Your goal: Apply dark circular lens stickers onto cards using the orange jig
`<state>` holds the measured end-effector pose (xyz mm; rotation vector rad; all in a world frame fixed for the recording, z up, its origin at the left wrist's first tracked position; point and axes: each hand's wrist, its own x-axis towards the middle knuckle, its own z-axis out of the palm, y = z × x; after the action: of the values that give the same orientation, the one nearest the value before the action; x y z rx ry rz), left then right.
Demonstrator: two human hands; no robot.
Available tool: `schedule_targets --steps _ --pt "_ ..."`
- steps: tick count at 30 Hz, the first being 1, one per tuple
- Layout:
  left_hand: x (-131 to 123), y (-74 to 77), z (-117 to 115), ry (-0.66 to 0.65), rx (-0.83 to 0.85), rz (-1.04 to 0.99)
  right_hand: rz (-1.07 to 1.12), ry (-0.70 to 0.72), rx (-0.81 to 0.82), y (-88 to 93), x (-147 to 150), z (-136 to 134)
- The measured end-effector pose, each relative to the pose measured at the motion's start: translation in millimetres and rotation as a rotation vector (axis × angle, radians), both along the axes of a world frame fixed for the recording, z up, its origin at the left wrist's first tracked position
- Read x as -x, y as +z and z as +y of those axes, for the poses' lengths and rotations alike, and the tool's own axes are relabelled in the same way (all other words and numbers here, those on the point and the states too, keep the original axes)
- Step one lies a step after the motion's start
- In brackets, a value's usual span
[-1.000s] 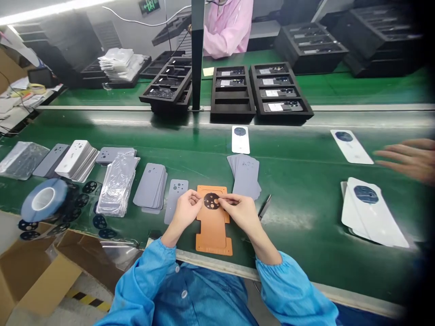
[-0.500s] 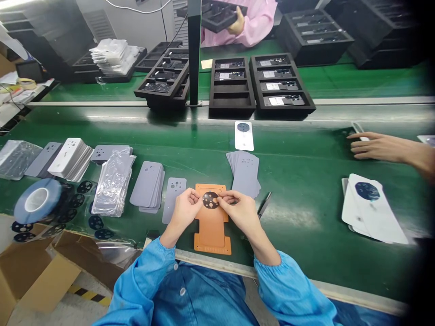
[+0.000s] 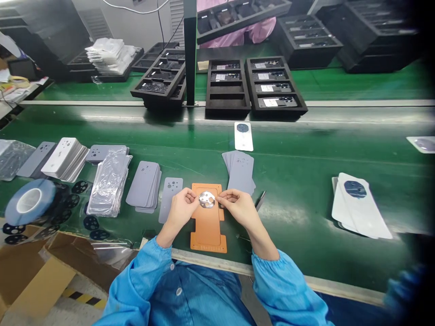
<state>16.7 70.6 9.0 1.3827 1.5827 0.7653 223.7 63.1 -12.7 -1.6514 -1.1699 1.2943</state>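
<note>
My left hand and my right hand pinch a small round disc with several holes by its two sides. The disc glints pale in the light. Both hands hover just above an orange jig plate lying on the green belt near its front edge. A single grey phone back cover lies to the left of the jig. A fanned stack of grey covers lies behind my right hand. Black tweezers rest on the belt right of my right hand.
Left on the belt lie grey cover stacks, clear bagged sleeves, white covers, a blue tape roll and loose black discs. White covers lie right, one ahead. Black trays stand behind; a person in pink lifts a tray. Cardboard box lower left.
The disc between my fingers has tilted and now looks pale and shiny instead of dark. The other person's hand at the right has left the view. The person in pink has raised a tray.
</note>
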Motion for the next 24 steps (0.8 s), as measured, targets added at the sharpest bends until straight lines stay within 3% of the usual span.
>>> schedule_targets --steps 10,16,21,24 --pt "-1.6 1.2 1.2 -0.015 -0.021 0.028 -0.098 0.005 -0.051 2.4 4.2 -0.7" --pt "12.3 -0.8 -7.0 0.02 -0.239 0.228 -0.137 0.006 -0.059 5.4 4.8 -0.9" --pt "47.1 -6.7 -32.6 -0.015 -0.452 0.517 -0.125 0.024 -0.044 4.2 2.9 -1.4" --pt "67.0 -13.1 -59.7 -0.142 -0.437 0.661 -0.085 0.024 -0.052 4.0 2.2 -1.8"
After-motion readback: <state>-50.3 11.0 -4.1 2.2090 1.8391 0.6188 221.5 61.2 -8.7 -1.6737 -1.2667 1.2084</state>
